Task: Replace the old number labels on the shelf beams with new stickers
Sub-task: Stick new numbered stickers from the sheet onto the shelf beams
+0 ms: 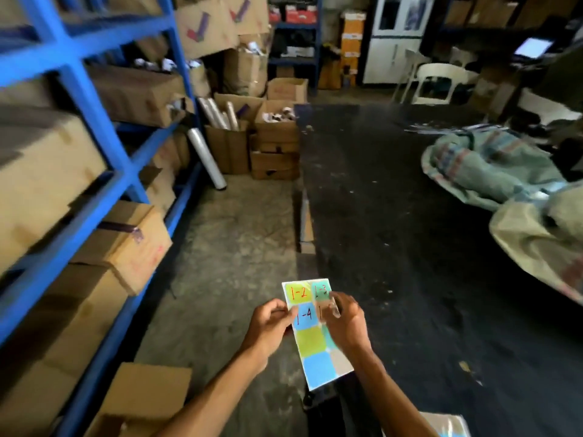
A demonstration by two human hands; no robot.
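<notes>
Sticker sheet (315,339): white sheet of coloured squares, held in front of the person over the concrete floor (227,247). The top squares carry red hand-written "1-2", "1-3" and "1-4"; a fourth number is hidden by fingers. The lower squares are blank.
Left hand (269,321): at the sheet's left edge, fingers curled, thumb and fingertips pinching the edge beside the "1-4" square.
Right hand (345,320): on the sheet's right side, fingers bent over the square right of "1-4", pinching at it; whether a sticker corner is lifted cannot be told.
Cardboard box (138,402): on the floor left of the sheet, at the foot of the shelving.
Blue shelf rack (94,99): left of the sheet, beams and posts blue, stacked with brown cartons; motion-blurred, so any beam labels are unreadable.
Black mat (410,216): covers the floor right of and beyond the sheet.
Sacks (492,171): greenish woven bundles on the mat, far right of the sheet.
Film roll (206,157): clear wrap, leaning at the rack's end, beyond the sheet.
Open cartons (274,137): stacked past the film roll.
White chair (438,83): far beyond the sheet, near a white cabinet (394,39).
</notes>
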